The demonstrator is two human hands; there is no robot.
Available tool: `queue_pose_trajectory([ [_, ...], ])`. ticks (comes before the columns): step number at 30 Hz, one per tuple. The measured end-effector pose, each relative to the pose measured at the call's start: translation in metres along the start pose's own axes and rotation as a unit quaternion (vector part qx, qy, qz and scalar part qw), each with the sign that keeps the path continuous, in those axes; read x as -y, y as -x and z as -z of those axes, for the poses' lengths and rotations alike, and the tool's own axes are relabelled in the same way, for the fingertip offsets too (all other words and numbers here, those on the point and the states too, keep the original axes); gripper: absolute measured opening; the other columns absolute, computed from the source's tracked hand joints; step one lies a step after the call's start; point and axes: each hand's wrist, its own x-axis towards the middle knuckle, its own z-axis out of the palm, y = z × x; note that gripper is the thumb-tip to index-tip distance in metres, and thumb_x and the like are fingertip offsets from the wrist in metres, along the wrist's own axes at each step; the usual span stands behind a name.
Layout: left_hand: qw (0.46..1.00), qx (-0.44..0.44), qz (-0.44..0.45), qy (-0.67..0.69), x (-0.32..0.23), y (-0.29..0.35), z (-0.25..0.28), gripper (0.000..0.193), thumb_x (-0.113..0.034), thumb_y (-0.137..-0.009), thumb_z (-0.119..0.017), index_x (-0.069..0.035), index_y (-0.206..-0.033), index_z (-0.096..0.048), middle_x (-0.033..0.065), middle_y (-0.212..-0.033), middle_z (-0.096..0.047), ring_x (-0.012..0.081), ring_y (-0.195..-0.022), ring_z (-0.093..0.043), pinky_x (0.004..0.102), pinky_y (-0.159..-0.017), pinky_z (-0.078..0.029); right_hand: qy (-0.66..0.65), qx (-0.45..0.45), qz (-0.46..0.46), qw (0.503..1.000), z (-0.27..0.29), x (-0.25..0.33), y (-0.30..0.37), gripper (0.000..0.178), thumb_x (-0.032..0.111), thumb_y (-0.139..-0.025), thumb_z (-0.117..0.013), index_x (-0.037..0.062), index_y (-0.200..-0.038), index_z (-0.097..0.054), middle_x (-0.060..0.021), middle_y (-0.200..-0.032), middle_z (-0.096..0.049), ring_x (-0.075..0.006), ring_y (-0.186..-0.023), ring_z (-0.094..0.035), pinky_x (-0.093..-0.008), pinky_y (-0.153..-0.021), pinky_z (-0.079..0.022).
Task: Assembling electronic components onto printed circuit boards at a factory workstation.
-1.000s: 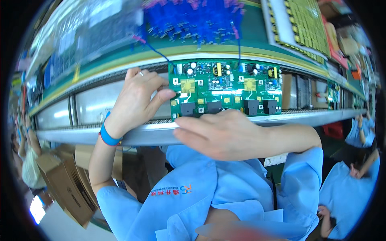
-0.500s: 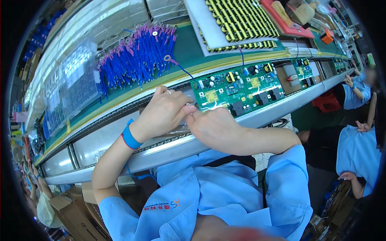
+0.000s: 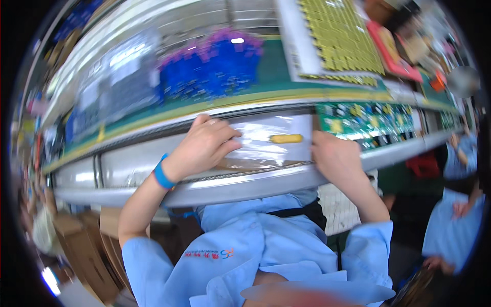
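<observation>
On the conveyor, a white sheet under clear plastic lies between my two hands, with a yellow capsule-shaped piece on it. My left hand, a blue band at its wrist, is at the sheet's left end; its thumb and fingers stand apart, with nothing visible between them. My right hand is at the left edge of the joined green circuit boards. Its fingers point down beside that edge, blurred and partly hidden. The boards carry black, white and yellow components, also smeared by motion.
Behind the conveyor rail lie blue wires with pink ends, a clear plastic compartment box and a stack of yellow-and-black parts on white foam. A red tray stands far right. Co-workers sit along the right; cardboard boxes stand lower left.
My hands have moved apart: the right one went right, along with the circuit boards. The sheet and yellow piece between them have come into view. The whole view has shifted and blurred.
</observation>
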Motion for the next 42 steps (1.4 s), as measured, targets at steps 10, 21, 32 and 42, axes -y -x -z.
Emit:
queue_pose_trajectory([
  [10, 0.94, -0.302, 0.158, -0.001, 0.041, 0.079, 0.056, 0.009, -0.009, -0.083, -0.065, -0.006, -0.091, -0.063, 0.0091, -0.083, -0.061, 0.0201, -0.075, -0.059, 0.0295, -0.072, -0.044, 0.036, -0.031, -0.041, 0.998, 0.006, -0.027, 0.006, 0.011, 0.007, -0.077, -0.066, 0.0085, -0.083, -0.057, -0.0125, -0.072, -0.062, -0.0336, -0.069, -0.061, -0.0422, -0.059, -0.047],
  [21, 0.5, -0.588, 0.269, 0.576, 0.131, 0.189, 0.082, 0.044, -0.019, -0.091, -0.061, 0.0, -0.127, -0.043, 0.0163, -0.12, -0.05, 0.0282, -0.113, -0.052, 0.0351, -0.093, -0.047, 0.115, -0.026, -0.156, 0.981, 0.006, -0.112, 0.015, 0.012, 0.01, -0.078, -0.064, 0.0095, -0.087, -0.057, -0.0128, -0.078, -0.064, -0.0341, -0.074, -0.063, -0.0451, -0.06, -0.047],
  [32, 0.52, -0.651, 0.278, 0.478, 0.176, 0.181, 0.085, 0.034, -0.011, -0.087, -0.067, 0.002, -0.113, -0.049, 0.0115, -0.102, -0.058, 0.0239, -0.098, -0.06, 0.0358, -0.089, -0.051, 0.103, -0.025, -0.221, 0.97, 0.01, -0.108, 0.019, 0.012, 0.016, -0.084, -0.063, 0.0098, -0.093, -0.058, -0.0119, -0.079, -0.065, -0.034, -0.073, -0.063, -0.0444, -0.06, -0.047],
  [42, 0.759, -0.601, 0.196, -0.154, 0.145, 0.158, 0.094, 0.046, -0.001, -0.078, -0.068, 0.001, -0.119, -0.046, 0.0138, -0.115, -0.057, 0.025, -0.099, -0.06, 0.0333, -0.085, -0.049, 0.034, -0.068, -0.156, 0.985, 0.014, -0.08, 0.006, 0.009, 0.017, -0.088, -0.061, 0.01, -0.094, -0.06, -0.0127, -0.079, -0.064, -0.0322, -0.069, -0.062, -0.0406, -0.06, -0.046],
])
